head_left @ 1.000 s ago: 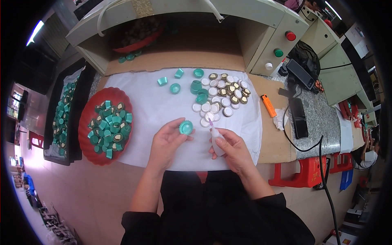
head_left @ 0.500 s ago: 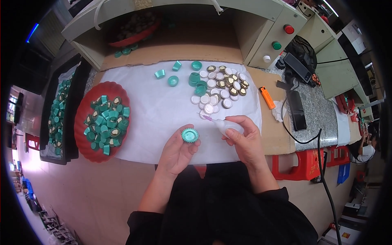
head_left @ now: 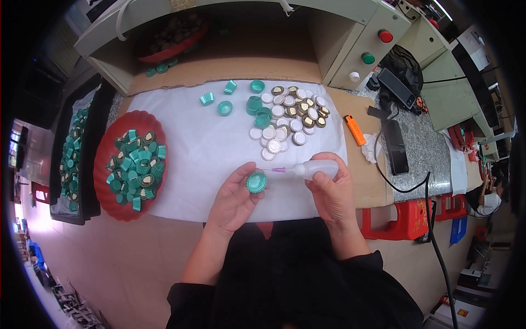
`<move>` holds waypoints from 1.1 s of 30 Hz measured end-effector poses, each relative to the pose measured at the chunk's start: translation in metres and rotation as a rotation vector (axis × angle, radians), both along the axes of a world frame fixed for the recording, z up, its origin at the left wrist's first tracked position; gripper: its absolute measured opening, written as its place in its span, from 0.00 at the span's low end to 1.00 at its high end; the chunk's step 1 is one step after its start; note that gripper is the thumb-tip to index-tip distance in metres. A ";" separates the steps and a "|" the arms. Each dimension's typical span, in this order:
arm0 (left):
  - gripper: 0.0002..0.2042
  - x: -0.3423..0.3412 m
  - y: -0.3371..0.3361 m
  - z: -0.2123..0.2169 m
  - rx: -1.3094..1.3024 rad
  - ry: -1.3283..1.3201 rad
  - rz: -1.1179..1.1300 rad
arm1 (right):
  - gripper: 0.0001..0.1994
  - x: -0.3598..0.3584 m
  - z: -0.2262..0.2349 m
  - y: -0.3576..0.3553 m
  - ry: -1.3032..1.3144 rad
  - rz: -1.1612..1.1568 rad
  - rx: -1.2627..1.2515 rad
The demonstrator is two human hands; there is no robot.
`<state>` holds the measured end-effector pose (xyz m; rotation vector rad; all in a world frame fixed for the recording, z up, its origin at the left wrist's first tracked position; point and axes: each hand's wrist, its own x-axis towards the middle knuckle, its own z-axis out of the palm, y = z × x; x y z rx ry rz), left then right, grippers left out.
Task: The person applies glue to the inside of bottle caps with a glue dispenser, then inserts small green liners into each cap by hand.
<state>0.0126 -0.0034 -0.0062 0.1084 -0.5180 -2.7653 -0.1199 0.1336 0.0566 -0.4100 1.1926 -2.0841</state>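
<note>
A white paper sheet (head_left: 219,142) is spread over the brown surface (head_left: 230,68). At its left edge a round red plastic tray (head_left: 104,164) is heaped with green caps, too many to count. Far on the sheet, a cluster of round white and gold-centred liner discs (head_left: 287,118) is seen, roughly two dozen, with about six loose green ribbed caps (head_left: 241,98) just left of it. One orange lighter (head_left: 355,130) lies to the right.

Near the sheet's near edge, one small translucent squeeze bottle (head_left: 318,168) is wrapped in the closed grip of the right hand (head_left: 331,192). Its long axis runs left to right, with the fine pink nozzle (head_left: 278,170) pointed left. One green ribbed bottle cap (head_left: 256,182), open side up, is pinched by the fingertips of the left hand (head_left: 235,200), immediately left of and slightly nearer than the nozzle tip; tip and cap are almost touching.
</note>
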 end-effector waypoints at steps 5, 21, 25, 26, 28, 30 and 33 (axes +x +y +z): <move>0.19 -0.001 0.003 0.010 -0.129 -0.153 0.024 | 0.14 -0.001 0.003 -0.001 -0.104 -0.001 -0.046; 0.17 -0.010 0.004 0.014 -0.002 -0.135 0.059 | 0.12 0.011 -0.003 -0.004 0.951 -0.221 0.131; 0.17 -0.010 0.004 0.015 0.028 -0.154 0.081 | 0.14 0.015 -0.005 -0.007 1.123 -0.230 0.135; 0.18 -0.009 0.005 0.014 0.028 -0.179 0.113 | 0.14 0.016 -0.005 -0.008 1.153 -0.226 0.133; 0.19 -0.009 0.006 0.013 0.031 -0.203 0.141 | 0.15 0.017 -0.005 -0.009 1.190 -0.226 0.136; 0.17 -0.012 0.005 0.013 0.009 -0.172 0.084 | 0.15 0.018 -0.004 -0.008 1.229 -0.231 0.145; 0.17 -0.009 0.004 0.013 0.009 -0.205 0.095 | 0.15 0.021 -0.004 -0.011 1.249 -0.212 0.147</move>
